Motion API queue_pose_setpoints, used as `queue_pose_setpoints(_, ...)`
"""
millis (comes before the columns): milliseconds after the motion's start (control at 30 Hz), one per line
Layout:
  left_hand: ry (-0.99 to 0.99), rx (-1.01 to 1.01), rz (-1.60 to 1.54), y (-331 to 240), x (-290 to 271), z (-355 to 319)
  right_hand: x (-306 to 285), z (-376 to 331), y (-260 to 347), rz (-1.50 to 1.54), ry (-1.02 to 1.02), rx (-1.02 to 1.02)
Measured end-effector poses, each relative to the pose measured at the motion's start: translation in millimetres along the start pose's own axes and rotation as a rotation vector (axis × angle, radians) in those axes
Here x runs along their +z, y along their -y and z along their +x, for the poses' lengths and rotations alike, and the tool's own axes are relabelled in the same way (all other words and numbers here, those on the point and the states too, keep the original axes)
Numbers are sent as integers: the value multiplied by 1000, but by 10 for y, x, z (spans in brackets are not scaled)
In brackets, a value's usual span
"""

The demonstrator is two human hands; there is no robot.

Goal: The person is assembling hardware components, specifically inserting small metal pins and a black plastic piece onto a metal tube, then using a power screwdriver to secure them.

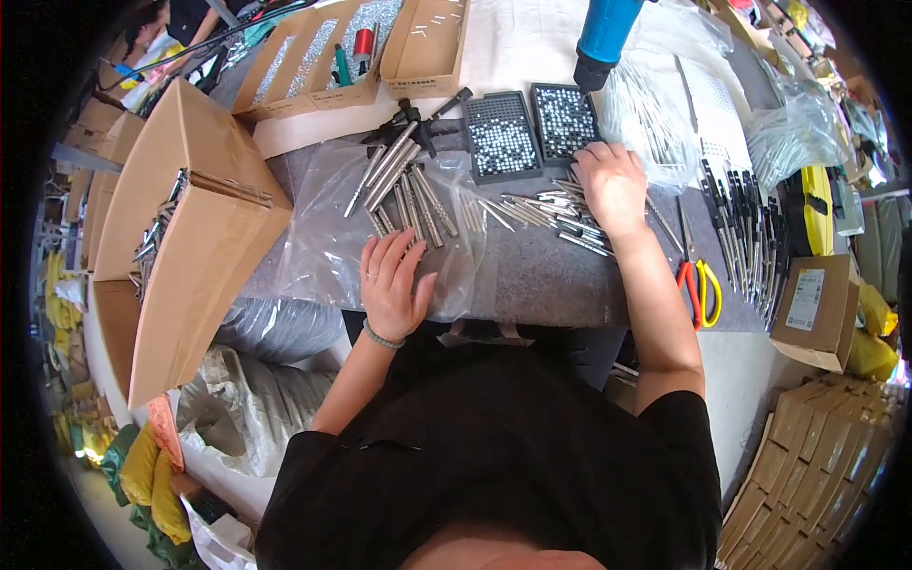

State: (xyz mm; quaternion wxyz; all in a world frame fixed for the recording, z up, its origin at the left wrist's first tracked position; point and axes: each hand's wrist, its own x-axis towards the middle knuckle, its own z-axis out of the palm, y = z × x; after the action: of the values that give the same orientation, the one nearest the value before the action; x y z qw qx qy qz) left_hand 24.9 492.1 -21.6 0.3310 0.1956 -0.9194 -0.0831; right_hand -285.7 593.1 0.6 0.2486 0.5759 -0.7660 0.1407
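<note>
Head view, left hand (391,283) lying flat, grip released, on clear plastic bag (323,237) beside thick metal rods (408,185), right hand (613,185) pressing down, fingers curled over thin metal pins (546,211) on grey tabletop (541,275), grip state hard to tell

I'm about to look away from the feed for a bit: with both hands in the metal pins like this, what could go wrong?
1. The left hand rests on a loose clear plastic bag under the metal rods; if the bag slides, the rods may roll.
2. The right hand works the thin pins right beside two open trays of small parts; a nudge could spill them.
3. The scissors lie near the table edge by the right forearm.
</note>
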Motion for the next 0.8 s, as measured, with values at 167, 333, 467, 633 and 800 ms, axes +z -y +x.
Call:
queue_pose_setpoints(167,-6,-16,-6,-5,-3,5,27,-4,-57,16,10,-47)
queue_pose_setpoints(333,6,-12,2,-18,-10,18,33,7,-79,48,-12,32)
queue_pose_setpoints(467,13,-12,-11,-7,5,14,63,35,-107,51,-40,39)
queue_pose_setpoints(633,8,-17,0,-19,-8,16,29,-4,-21,72,-63,46)
queue_pose_setpoints(800,15,-17,1,-3,4,13,9,27,-30,33,42,34)
